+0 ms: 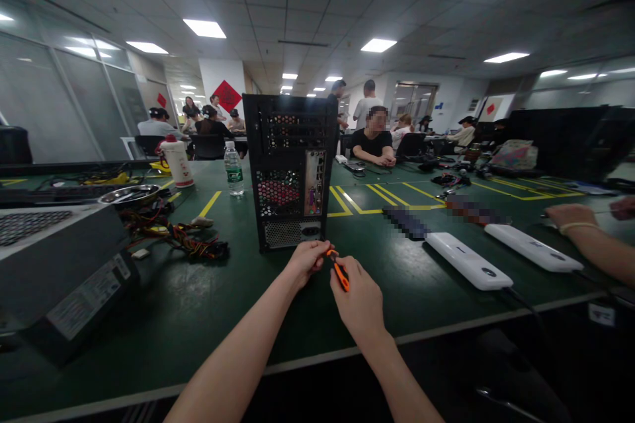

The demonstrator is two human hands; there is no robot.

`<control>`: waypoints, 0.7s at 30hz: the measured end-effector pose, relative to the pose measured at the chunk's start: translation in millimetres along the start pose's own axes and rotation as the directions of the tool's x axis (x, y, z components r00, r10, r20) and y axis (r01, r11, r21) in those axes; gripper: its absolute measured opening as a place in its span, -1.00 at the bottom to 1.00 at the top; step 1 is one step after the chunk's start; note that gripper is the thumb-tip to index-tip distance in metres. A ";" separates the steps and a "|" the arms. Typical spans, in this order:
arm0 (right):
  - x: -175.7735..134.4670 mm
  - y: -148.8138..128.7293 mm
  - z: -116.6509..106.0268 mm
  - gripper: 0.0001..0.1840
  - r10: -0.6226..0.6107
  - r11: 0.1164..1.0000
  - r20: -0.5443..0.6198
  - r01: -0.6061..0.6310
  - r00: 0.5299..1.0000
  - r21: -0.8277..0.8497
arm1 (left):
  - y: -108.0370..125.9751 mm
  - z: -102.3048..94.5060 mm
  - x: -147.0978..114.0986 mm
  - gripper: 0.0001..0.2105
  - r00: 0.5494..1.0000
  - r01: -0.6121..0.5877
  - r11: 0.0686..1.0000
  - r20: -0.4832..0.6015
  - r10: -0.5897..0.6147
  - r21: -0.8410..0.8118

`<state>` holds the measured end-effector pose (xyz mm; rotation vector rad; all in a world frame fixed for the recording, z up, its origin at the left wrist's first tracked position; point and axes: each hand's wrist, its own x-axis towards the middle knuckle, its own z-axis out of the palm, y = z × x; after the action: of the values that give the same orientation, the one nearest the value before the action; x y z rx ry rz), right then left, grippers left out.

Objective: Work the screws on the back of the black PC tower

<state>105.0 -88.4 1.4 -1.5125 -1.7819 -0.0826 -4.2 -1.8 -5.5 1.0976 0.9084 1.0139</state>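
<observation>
A black computer tower [292, 164] stands upright on the green table, its back panel with ports and vent mesh turned toward me. My right hand [361, 297] is closed around the handle of an orange and black screwdriver [340, 275]. The tool points up and left toward the tower's lower right corner. My left hand [305, 260] is beside its front end, thumb and fingers pinched together near that corner. What the left fingertips hold, if anything, is too small to make out.
A grey power supply [64, 264] lies at left beside bundled cables [181, 234]. Behind stand a metal bowl [131, 193], a thermos [177, 162] and a water bottle [233, 170]. White power banks [469, 261] lie at right, near another person's hand [573, 218].
</observation>
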 end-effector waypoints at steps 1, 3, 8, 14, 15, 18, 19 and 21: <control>0.6 -0.1 0.1 -0.87 -0.034 0.999 -0.023 0.034 0.999 -0.009 | -0.6 -0.2 0.3 -0.68 1.000 -0.012 1.000 -0.013 0.012 0.014; 1.8 -1.0 0.1 -0.82 -0.077 0.997 -0.050 0.077 0.996 -0.001 | -0.4 -0.1 0.6 -0.66 0.999 -0.023 0.999 -0.036 0.024 0.028; 1.4 -3.7 -0.8 -0.74 0.063 0.991 -0.022 -0.060 0.998 0.121 | 5.2 0.7 0.2 -0.70 0.999 0.023 0.999 -0.040 -0.025 -0.034; 0.8 -2.7 -0.3 -0.83 0.036 0.996 -0.021 -0.034 0.999 0.084 | 6.2 1.1 -0.2 -0.70 1.000 0.031 0.998 0.003 -0.031 -0.047; 1.4 -2.5 0.2 -0.86 -0.004 0.998 -0.045 0.007 0.999 0.064 | 5.6 1.5 -0.3 -0.68 1.000 0.021 0.999 0.003 -0.021 -0.040; 3.5 -2.3 1.4 -0.89 -0.110 0.993 -0.059 0.112 0.992 0.035 | 4.0 2.9 0.0 -0.65 1.000 -0.010 1.000 -0.025 0.009 -0.022; 4.1 -2.5 1.4 -0.89 -0.129 0.990 -0.049 0.131 0.990 0.046 | 3.6 3.2 0.4 -0.64 0.999 -0.016 1.000 -0.036 0.015 -0.024; 4.9 -3.3 0.9 -0.88 -0.129 0.985 -0.030 0.131 0.991 0.112 | 3.0 3.2 1.8 -0.65 0.999 -0.017 0.999 -0.044 0.015 -0.047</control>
<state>101.8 -85.0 5.0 -1.3094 -1.8343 -0.0616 -1.2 -0.4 -2.0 1.0476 0.9074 1.0713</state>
